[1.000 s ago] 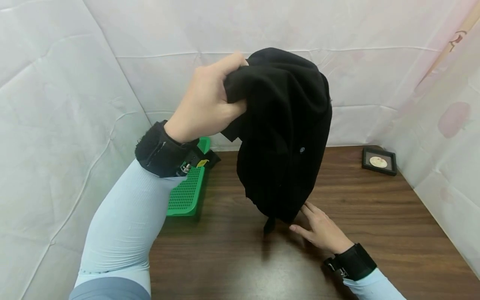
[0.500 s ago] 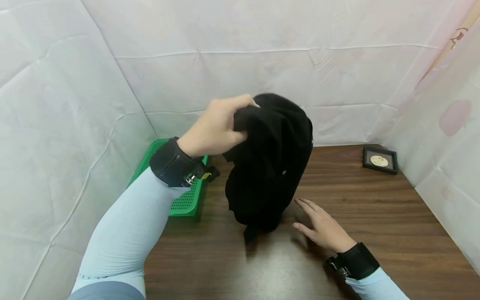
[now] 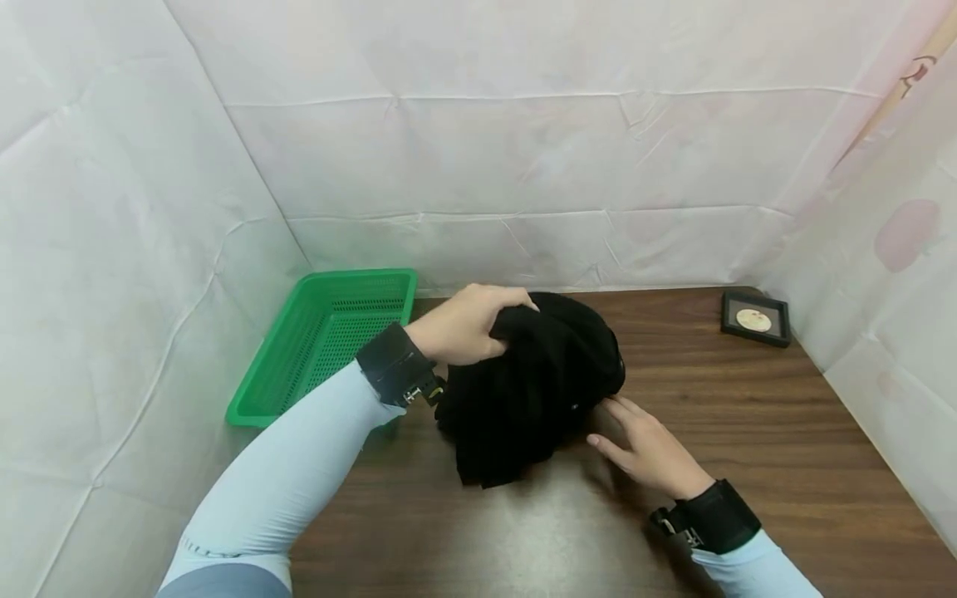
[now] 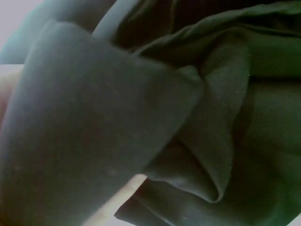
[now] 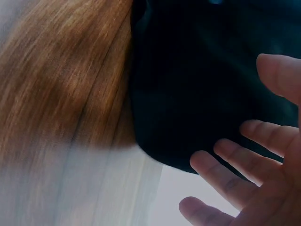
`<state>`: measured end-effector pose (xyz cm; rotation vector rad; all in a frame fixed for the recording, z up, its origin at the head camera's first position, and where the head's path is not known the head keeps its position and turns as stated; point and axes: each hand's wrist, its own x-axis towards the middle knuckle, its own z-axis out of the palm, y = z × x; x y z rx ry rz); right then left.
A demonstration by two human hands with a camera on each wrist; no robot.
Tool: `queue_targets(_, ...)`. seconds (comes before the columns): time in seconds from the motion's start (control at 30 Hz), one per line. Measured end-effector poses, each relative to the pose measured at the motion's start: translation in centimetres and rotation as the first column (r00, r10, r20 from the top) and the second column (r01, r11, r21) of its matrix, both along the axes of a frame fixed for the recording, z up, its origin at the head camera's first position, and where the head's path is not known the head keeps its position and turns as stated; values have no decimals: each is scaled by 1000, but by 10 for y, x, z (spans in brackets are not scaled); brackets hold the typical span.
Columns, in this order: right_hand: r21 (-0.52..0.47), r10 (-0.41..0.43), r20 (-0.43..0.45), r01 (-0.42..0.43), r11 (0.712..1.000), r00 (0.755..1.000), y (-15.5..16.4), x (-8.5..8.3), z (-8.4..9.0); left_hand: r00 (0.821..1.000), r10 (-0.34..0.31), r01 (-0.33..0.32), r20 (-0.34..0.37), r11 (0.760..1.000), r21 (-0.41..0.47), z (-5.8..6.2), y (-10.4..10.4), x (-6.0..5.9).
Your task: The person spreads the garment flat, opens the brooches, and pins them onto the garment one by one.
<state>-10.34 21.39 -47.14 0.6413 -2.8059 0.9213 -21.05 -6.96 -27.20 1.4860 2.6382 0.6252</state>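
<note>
A bundled black garment (image 3: 534, 389) lies heaped on the wooden table (image 3: 748, 432) near its middle. My left hand (image 3: 467, 324) grips a bunch of the cloth at the top of the heap. The left wrist view is filled with dark folds of the garment (image 4: 188, 113). My right hand (image 3: 645, 448) rests on the table at the heap's right side, fingers straight and spread, their tips against the fabric. In the right wrist view the fingers (image 5: 235, 179) lie next to the black cloth (image 5: 197, 94).
A green perforated plastic basket (image 3: 329, 340) stands at the table's back left corner. A small black framed item (image 3: 756, 319) lies at the back right. White sheeting walls close in the table on the left, back and right.
My left hand has lowered the garment from head height down onto the table, where it has collapsed into a heap. The right hand stayed on the table beside it.
</note>
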Motion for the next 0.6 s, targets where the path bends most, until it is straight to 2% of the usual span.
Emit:
queue_targets(0.13, 15, -10, 25, 9, 1000, 1000, 0, 3, -2, 997, 40, -34, 73, 996, -81, -31, 3, -6)
queue_targets(0.3, 60, -16, 71, 12, 998, 997, 1, 4, -7, 978, 90, -68, 187, 990, -120, -69, 5, -17)
queue_targets(0.47, 85, -3, 93, -5, 996, 996, 3, 3, -10, 959, 117, -84, 258, 987, -137, -97, 4, -24)
queue_targets(0.6, 87, 1, 109, -11, 996, 994, 5, 2, -11, 948, 136, -98, 287, 985, -142, -114, 6, -29)
